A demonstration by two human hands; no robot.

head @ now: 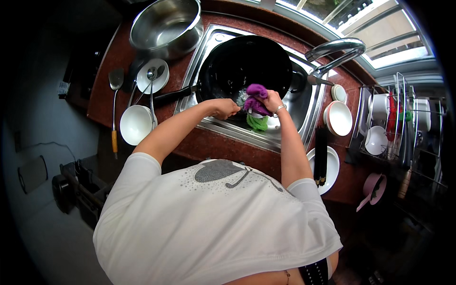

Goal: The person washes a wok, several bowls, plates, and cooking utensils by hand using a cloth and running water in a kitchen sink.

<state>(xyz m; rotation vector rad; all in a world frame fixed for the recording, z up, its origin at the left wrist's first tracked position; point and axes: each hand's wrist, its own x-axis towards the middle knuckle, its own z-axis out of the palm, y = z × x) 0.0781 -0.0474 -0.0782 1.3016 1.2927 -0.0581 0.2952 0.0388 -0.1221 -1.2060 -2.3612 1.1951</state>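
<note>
My right hand (273,102) is closed on a bunched purple cloth (257,103) above the near part of a steel sink (302,117). A green cloth (257,122) lies just below it, with something white between the two. My left hand (226,108) is at the near rim of a large black wok (245,64), its fingers drawn together; whether they grip anything cannot be made out. Between the hands shows a shiny, translucent thing (242,98), too unclear to name. The wok rests over the sink, its long black handle (174,95) pointing left.
A steel pot (165,28), a spatula (115,80), spoons on a small plate (142,82) and white bowls (134,124) stand left. The faucet (335,50) arches at the back right. Rightward are more bowls (340,118), black chopsticks (320,156) on a white dish (333,171) and a dish rack (395,121).
</note>
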